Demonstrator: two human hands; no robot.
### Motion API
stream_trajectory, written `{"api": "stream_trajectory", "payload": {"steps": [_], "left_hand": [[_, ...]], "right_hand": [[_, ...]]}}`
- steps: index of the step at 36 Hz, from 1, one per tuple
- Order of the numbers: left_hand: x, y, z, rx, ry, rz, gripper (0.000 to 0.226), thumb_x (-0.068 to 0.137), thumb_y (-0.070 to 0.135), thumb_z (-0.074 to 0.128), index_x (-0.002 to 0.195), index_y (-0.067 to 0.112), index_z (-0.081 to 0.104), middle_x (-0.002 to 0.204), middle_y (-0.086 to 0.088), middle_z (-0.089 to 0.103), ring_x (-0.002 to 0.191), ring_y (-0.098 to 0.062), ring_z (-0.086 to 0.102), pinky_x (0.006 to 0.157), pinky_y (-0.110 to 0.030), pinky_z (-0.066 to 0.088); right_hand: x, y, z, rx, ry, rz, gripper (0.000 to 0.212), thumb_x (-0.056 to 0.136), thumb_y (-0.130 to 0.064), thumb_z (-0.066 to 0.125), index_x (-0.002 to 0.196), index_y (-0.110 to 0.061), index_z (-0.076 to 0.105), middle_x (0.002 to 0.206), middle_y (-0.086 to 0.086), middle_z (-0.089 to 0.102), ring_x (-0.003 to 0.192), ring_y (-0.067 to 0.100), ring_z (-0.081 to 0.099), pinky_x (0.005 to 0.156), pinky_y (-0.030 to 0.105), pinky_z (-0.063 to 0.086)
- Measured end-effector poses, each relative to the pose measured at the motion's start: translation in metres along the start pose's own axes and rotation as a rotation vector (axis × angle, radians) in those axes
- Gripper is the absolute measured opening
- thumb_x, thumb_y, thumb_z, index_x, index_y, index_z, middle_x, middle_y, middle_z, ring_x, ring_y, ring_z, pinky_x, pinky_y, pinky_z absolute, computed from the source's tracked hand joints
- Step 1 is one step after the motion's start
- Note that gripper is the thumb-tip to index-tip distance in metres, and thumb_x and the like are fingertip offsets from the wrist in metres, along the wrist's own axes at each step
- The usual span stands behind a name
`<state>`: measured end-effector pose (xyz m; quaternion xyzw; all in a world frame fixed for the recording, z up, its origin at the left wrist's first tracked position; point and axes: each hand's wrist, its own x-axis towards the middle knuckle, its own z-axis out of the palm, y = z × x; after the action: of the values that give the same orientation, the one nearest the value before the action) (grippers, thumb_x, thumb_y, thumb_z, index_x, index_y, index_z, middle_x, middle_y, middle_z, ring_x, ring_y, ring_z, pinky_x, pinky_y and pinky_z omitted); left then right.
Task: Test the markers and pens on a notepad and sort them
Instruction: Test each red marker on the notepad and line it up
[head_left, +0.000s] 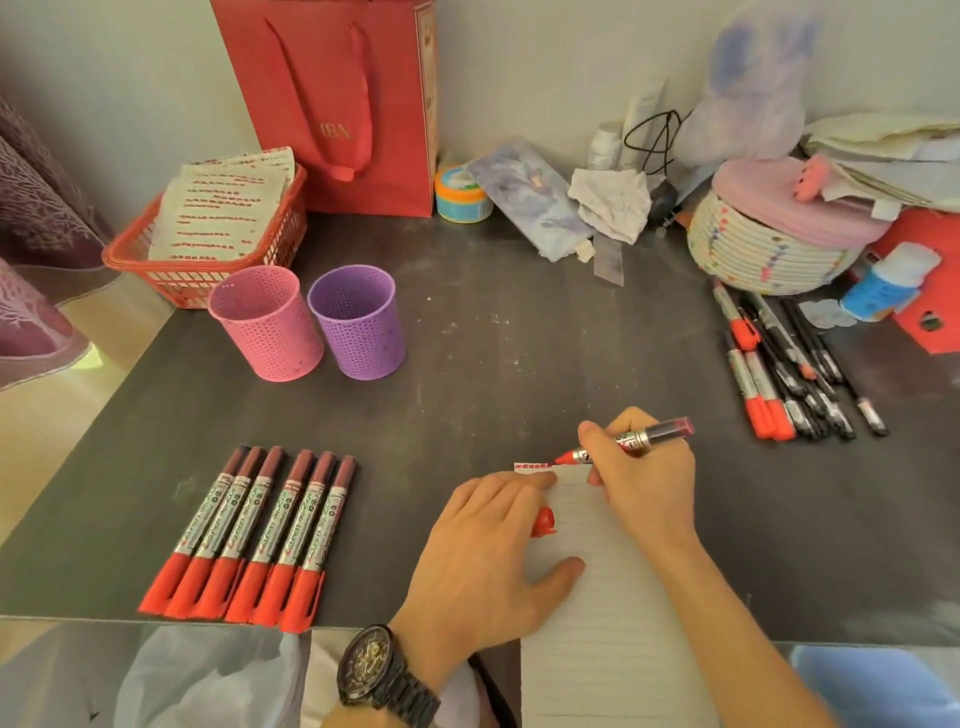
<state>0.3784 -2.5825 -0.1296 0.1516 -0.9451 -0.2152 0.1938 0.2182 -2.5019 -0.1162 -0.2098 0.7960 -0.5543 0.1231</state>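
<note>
My right grip (644, 488) clasps red marker (628, 441), tip on notepad (613, 597) top edge | left grip (488, 561) flat, released, pressing notepad | red cap (545, 522) half hidden beneath it | six markers (249, 535) rowed at left on bench (493, 338).

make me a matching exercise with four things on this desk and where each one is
1. pink perforated plastic cup
2. row of six red-capped markers
3. uncapped red marker
4. red plastic basket

A. gripped by the right hand, tip on the lined white notepad
B. holds red-marked paper sheets
C. stands left of the purple perforated cup
D. lies left of the notepad

Pairs: 1-C, 2-D, 3-A, 4-B
</note>
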Motion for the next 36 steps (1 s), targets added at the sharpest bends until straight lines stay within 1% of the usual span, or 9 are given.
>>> {"api": "stream_trajectory", "payload": {"steps": [5,8,9,13,17,23,26,30,36], "left_hand": [[0.0019,0.0004,0.0002,-0.010,-0.006,-0.012,0.036,0.082,0.058,0.062,0.090,0.036,0.035,0.128,0.016,0.060,0.115,-0.008,0.054,0.102,-0.030,0.041],[0.0021,-0.0001,0.0029,0.011,0.001,-0.038,0.032,0.084,0.056,0.061,0.099,0.030,0.051,0.124,0.017,0.061,0.115,-0.008,0.054,0.104,-0.026,0.036],[0.0021,-0.0002,0.0039,0.028,0.010,-0.045,0.032,0.084,0.055,0.061,0.098,0.028,0.053,0.123,0.018,0.062,0.114,-0.008,0.054,0.103,-0.025,0.034],[0.0025,-0.0003,0.0057,0.058,0.044,-0.053,0.028,0.085,0.053,0.060,0.084,0.029,0.046,0.123,0.017,0.063,0.113,-0.009,0.054,0.101,-0.026,0.033],[0.0024,-0.0013,0.0067,0.065,0.049,-0.062,0.026,0.087,0.053,0.058,0.086,0.029,0.049,0.124,0.017,0.064,0.114,-0.009,0.055,0.102,-0.026,0.033],[0.0029,-0.0013,0.0070,0.072,0.039,-0.082,0.026,0.089,0.054,0.056,0.090,0.028,0.054,0.122,0.017,0.064,0.113,-0.008,0.056,0.100,-0.029,0.039],[0.0027,-0.0018,0.0081,0.091,0.025,-0.093,0.030,0.089,0.056,0.054,0.098,0.028,0.060,0.121,0.017,0.064,0.113,-0.008,0.055,0.101,-0.028,0.039],[0.0021,-0.0029,0.0093,0.097,0.027,-0.091,0.032,0.089,0.056,0.055,0.101,0.027,0.063,0.120,0.017,0.064,0.112,-0.007,0.054,0.102,-0.025,0.032],[0.0021,-0.0030,0.0093,0.095,0.040,-0.086,0.029,0.088,0.055,0.056,0.096,0.028,0.062,0.121,0.017,0.065,0.112,-0.008,0.055,0.102,-0.026,0.033]], "right_hand": [[0.0015,0.0048,0.0015,-0.003,0.017,-0.005,0.023,0.082,-0.029,0.068,0.061,-0.027,0.059,0.048,-0.005,0.065,0.046,0.001,0.056,0.054,0.011,0.042],[0.0026,0.0046,0.0029,-0.027,0.028,-0.009,0.023,0.084,-0.025,0.070,0.063,-0.027,0.059,0.048,-0.006,0.065,0.046,0.001,0.057,0.055,0.009,0.042],[0.0029,0.0046,0.0028,-0.030,0.031,-0.011,0.025,0.084,-0.024,0.070,0.063,-0.028,0.059,0.049,-0.007,0.065,0.046,0.000,0.057,0.055,0.009,0.042],[0.0029,0.0051,0.0023,-0.028,0.036,-0.018,0.032,0.086,-0.021,0.071,0.058,-0.029,0.058,0.049,-0.006,0.065,0.045,0.000,0.057,0.054,0.010,0.043],[0.0025,0.0047,0.0022,-0.042,0.048,-0.033,0.033,0.087,-0.021,0.072,0.058,-0.024,0.056,0.050,-0.005,0.066,0.046,0.000,0.059,0.053,0.009,0.042],[0.0026,0.0046,0.0034,-0.057,0.039,-0.042,0.031,0.088,-0.023,0.071,0.060,-0.024,0.057,0.051,-0.005,0.066,0.046,-0.001,0.059,0.052,0.010,0.043],[0.0021,0.0046,0.0036,-0.048,0.037,-0.039,0.032,0.087,-0.023,0.072,0.060,-0.024,0.057,0.050,-0.005,0.066,0.045,-0.001,0.059,0.051,0.008,0.043],[0.0025,0.0039,0.0044,-0.066,0.037,-0.035,0.031,0.087,-0.024,0.072,0.060,-0.023,0.057,0.049,-0.006,0.065,0.045,0.000,0.058,0.050,0.009,0.042],[0.0019,0.0043,0.0038,-0.055,0.041,-0.037,0.029,0.087,-0.023,0.071,0.061,-0.020,0.058,0.049,-0.005,0.065,0.048,0.000,0.061,0.052,0.008,0.043]]}}
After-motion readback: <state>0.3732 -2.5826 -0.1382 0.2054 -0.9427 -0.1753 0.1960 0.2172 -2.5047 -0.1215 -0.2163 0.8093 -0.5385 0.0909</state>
